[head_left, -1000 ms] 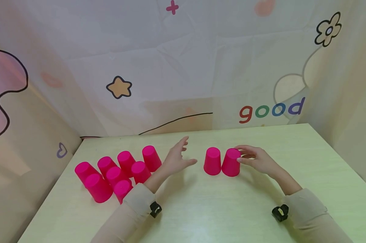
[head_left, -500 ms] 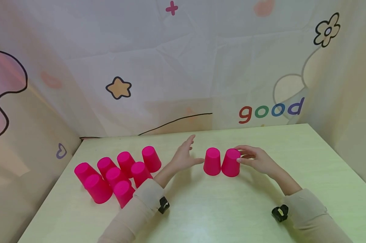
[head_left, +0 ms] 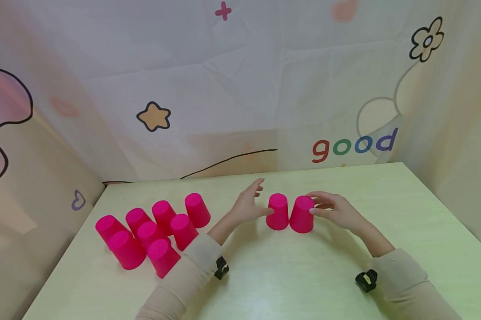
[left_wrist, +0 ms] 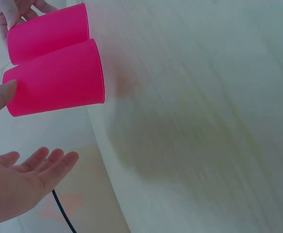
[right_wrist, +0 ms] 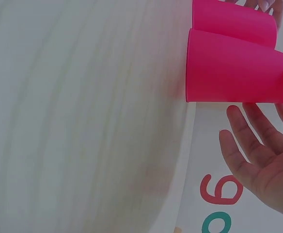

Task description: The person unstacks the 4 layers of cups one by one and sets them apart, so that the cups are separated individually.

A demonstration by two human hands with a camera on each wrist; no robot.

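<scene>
Two pink plastic cups stand upside down on the table right of centre in the head view, close side by side. At the left cup [head_left: 278, 218], my left hand [head_left: 247, 207] has its thumb overlapping the wall near the top, while its other fingers stretch out apart from the cup. My right hand [head_left: 339, 212] pinches the right cup [head_left: 301, 220] near its top, the thumb in front and fingertips behind. In the right wrist view, the remaining fingers [right_wrist: 248, 165] spread loosely beside that cup.
Several more upturned pink cups [head_left: 128, 251] stand grouped on the left of the light wooden table [head_left: 288, 275], partly behind my left sleeve [head_left: 184, 278]. A printed cloth [head_left: 224, 89] hangs behind the table's back edge. Each wrist carries a black band mount [head_left: 367, 280].
My left hand has moved right, from beside the cup group to the left cup of the pair, its thumb now over that cup. The right hand stays at its cup.
</scene>
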